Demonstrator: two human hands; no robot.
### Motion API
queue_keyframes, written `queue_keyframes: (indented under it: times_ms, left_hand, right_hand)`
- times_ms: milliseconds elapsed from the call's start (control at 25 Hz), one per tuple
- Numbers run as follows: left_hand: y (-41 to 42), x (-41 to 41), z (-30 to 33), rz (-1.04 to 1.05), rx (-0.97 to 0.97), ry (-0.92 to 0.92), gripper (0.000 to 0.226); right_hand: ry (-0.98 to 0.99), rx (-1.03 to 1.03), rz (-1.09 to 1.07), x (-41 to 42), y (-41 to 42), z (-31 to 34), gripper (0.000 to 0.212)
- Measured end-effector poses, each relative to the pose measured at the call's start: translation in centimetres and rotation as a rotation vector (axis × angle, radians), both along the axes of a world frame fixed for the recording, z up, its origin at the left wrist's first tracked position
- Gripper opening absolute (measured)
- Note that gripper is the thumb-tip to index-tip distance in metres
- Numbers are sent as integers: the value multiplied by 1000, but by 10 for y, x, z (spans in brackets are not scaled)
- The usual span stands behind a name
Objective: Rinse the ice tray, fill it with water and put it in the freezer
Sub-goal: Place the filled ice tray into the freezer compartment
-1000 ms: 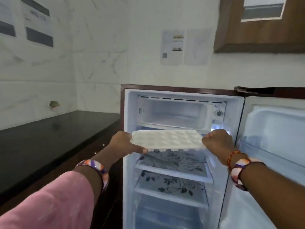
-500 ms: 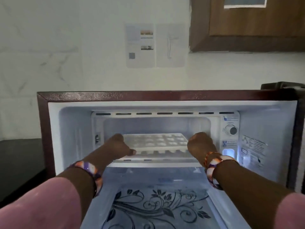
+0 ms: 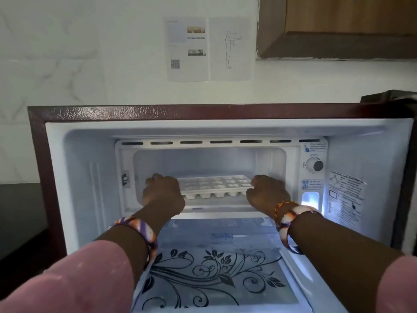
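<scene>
Now | ice tray between hands, inside freezer | left hand, right hand grip ends

Ice tray now deeper inside freezer compartment

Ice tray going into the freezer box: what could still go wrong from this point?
1. The ice tray is held level at both ends by the left hand and right hand; if either grip tips, water could spill.
2. The freezer box is narrow, so knuckles may knock its walls and jolt the tray.
</scene>
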State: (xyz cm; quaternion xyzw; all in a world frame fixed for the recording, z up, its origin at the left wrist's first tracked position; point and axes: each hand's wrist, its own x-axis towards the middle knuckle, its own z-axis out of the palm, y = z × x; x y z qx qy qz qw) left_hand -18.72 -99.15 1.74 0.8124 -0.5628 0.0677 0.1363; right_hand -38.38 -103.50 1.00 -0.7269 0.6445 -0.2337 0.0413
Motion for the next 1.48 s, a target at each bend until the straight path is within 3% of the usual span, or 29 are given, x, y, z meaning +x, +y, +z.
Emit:
queue_keyframes:
  times_ms: [200,320,440,560,680,800,920,1040,1200,1240,1320,1480]
  left_hand:
    - [75,-65,33,-165,-92,-274,27]
    - [142,-113,62,-217,-126,-262,20]
    - [219,-164,93,-266,-141,-284,21]
    - [274,-203,115,-282,-190,-258,21]
    - [321,-248,130,-303,-199,-235,20]
    - [346,-287,134,-345,-181,-219,18]
    - [355,-313,133,-391,-148,-219,8]
    - [361,-322,128,-430,-115,-234,23]
    - [369,-298,148,-536,-35,-219,19]
    - [373,-289,159,-584,16,-207,27]
    - [390,-270,186,-600,145,-85,33]
    - [416,-218,230,-518,344,230,29]
  right_hand:
    - [497,-325,192,-17,106,28,28]
    - [596,-509,263,-52,180,61,23]
    - [657,-718,119,-118,253,96,31]
    - [691,-587,-119,-191,312,126,46]
    - [679,-366,-493,-275,363,151,67]
    - [623,-193,-631,-344,392,152,76]
    - [642,-155,-521,-370,409,150,71]
    - [588,-103,-443,-361,421,158,65]
    - [548,-96,-301,-329,448,185,61]
    - [542,-70,-242,-317,456,195,62]
    - [504,17,-124,-284,471,217,57]
    - [325,216,67,-200,474,246,26]
